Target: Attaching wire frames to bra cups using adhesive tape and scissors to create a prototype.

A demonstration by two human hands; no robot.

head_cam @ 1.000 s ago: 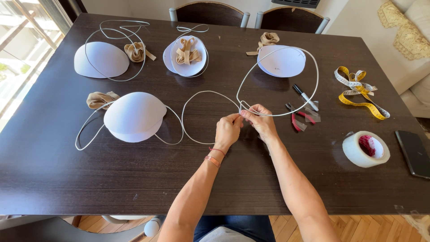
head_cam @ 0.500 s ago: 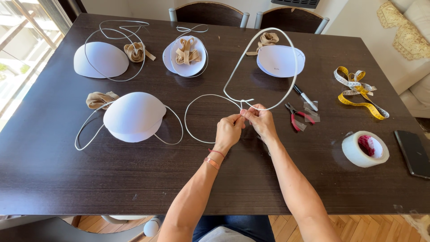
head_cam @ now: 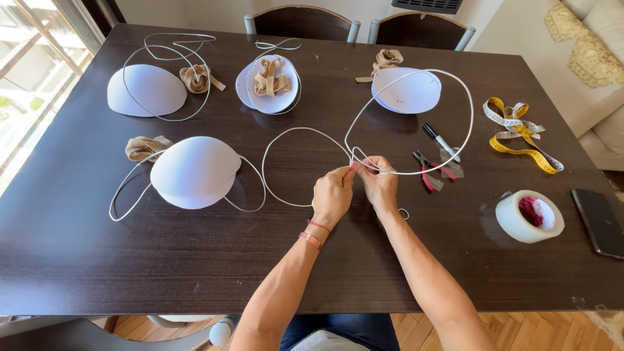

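Dark wooden desk (head_cam: 97, 260) fills the view. Four white foam cups lie on it: the biggest-looking one (head_cam: 194, 171) front left with a thin wire looped around it, three more (head_cam: 145, 90) (head_cam: 268, 83) (head_cam: 405, 90) across the far half, tan elastic bundles (head_cam: 269, 80) on or beside them. Both hands meet mid-desk — left hand (head_cam: 332, 194) and right hand (head_cam: 379, 185) close together, fingertips pinched on a white wire (head_cam: 416, 171) where its two loops cross. One loop lies left on the desk; the other lifts toward the far right cup. Right of the hands: clear tape roll (head_cam: 530, 216), yellow measuring tape (head_cam: 520, 133), dark phone (head_cam: 598, 221), red-handled pliers (head_cam: 426, 172), a marker (head_cam: 441, 142) — smallest.
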